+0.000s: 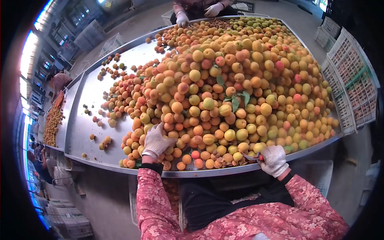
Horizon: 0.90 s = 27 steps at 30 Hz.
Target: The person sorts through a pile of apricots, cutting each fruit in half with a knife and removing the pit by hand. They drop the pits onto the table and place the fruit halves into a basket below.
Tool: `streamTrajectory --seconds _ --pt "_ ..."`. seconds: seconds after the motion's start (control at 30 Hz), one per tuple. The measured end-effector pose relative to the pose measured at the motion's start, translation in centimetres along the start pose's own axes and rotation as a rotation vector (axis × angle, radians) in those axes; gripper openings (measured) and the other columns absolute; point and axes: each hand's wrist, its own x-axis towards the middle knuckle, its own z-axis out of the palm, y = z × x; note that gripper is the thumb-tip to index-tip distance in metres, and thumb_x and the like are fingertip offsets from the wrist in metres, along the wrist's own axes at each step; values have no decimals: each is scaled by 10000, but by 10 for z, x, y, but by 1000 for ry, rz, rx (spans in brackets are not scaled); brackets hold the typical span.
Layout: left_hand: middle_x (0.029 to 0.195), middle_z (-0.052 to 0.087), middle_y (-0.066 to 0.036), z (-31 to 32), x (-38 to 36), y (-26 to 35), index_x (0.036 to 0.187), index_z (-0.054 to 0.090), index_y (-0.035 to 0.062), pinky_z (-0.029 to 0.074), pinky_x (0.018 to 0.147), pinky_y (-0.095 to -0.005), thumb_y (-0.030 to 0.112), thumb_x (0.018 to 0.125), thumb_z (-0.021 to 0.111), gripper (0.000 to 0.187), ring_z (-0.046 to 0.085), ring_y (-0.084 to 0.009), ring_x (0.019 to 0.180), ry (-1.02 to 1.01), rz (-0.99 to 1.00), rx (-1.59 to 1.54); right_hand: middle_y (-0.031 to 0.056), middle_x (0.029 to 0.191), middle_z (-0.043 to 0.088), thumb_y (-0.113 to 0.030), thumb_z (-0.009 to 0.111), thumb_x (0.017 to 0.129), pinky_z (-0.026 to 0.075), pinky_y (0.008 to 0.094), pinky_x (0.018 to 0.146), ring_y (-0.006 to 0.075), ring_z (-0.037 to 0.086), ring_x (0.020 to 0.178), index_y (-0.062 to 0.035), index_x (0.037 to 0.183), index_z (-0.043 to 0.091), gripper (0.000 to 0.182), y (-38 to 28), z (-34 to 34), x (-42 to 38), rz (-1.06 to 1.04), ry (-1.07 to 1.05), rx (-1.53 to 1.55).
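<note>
Steel table [86, 120] carries a big heap of apricots [224, 92], thinner toward its left side. At the near edge, the gloved left hand [155, 141] lies on the fruit with fingers spread and loose. Further right, the gloved right hand [273, 160] is clenched around a small red-handled tool [254, 157] beside the fruit. White crates [352, 76] stand at the far right.

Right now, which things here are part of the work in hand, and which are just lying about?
In the work:
- left hand, gloved, resting on the apricot pile
- right hand, gloved, gripping a small red-handled tool at the pile's near edge
- metal sorting table

Just about:
- white crates of fruit on the right
- another person's gloved hands at the far end
- neighbouring table of fruit on the left
</note>
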Motion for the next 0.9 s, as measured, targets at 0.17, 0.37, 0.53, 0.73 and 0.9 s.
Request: streamTrajectory --seconds 0.17,0.37,0.53,0.73,0.9 --pt "1136 657 -159 6 -12 37 1285 596 75 516 914 -439 418 667 840 747 627 -366 1062 -4 -127 -440 64 723 580 -207 785 595 421 446 570 294 598 661 -136 809 576 308 -2 -5 0 19 -35 -4" --pt "997 676 -171 61 -18 78 1114 675 58 541 823 -403 376 723 829 527 674 -316 936 471 -54 -417 65 697 568 -198 786 592 429 444 567 290 601 659 -136 771 569 288 -1 3 -1 -17 16 -26" --pt "1090 611 -158 62 -23 142 1114 677 77 470 935 -457 305 671 862 532 562 -352 1064 618 -88 -380 67 706 571 -200 783 596 421 444 582 301 602 677 -134 768 567 284 0 5 -2 -21 18 -38" --pt "1237 579 -182 60 -30 203 1232 635 111 388 1037 -490 281 654 868 646 485 -392 1215 491 245 -403 98 699 575 -166 770 622 431 464 588 335 595 681 -108 769 573 253 5 13 -7 29 -11 -17" --pt "1323 551 -221 70 -30 206 1311 605 108 427 1058 -461 277 716 831 659 528 -399 1238 439 382 -638 114 688 569 -164 778 624 441 476 586 358 588 674 -100 751 576 247 7 12 -6 33 73 70"
